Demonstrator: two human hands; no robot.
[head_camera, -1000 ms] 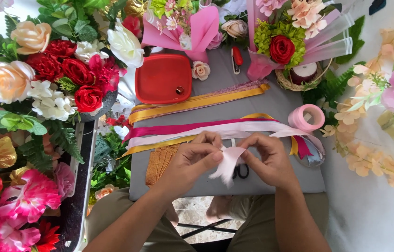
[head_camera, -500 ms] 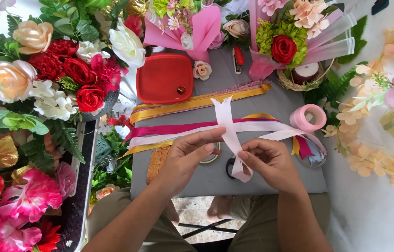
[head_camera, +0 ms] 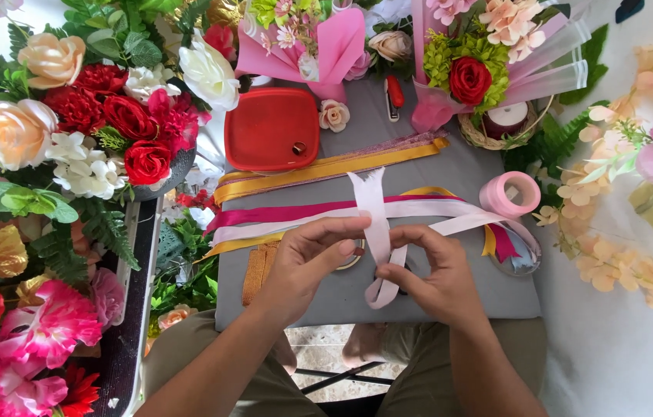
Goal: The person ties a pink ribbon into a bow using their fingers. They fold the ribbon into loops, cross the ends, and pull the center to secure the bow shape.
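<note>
A pale pink ribbon [head_camera: 371,202] stands up from between my two hands over a grey board [head_camera: 450,166] on my lap. My left hand [head_camera: 311,259] pinches the ribbon with thumb and fingertips just left of it. My right hand [head_camera: 431,274] holds the lower loop of the same ribbon, which curls under its fingers. The ribbon runs right toward a pink ribbon roll [head_camera: 509,193]. Beneath my hands lie long strips of magenta, white and gold ribbon [head_camera: 295,212].
A red square lidded box [head_camera: 272,127] sits at the board's far side beside a small rose. Flower bouquets crowd the left [head_camera: 110,116], and pink-wrapped bouquets [head_camera: 465,69] stand at the back. A basket holds a ribbon spool [head_camera: 506,117]. Peach blossoms fill the right.
The ribbon, first bunched low between my hands, was lifted so one end stands upright. My hands have since moved closer together around it, with a loop hanging below.
</note>
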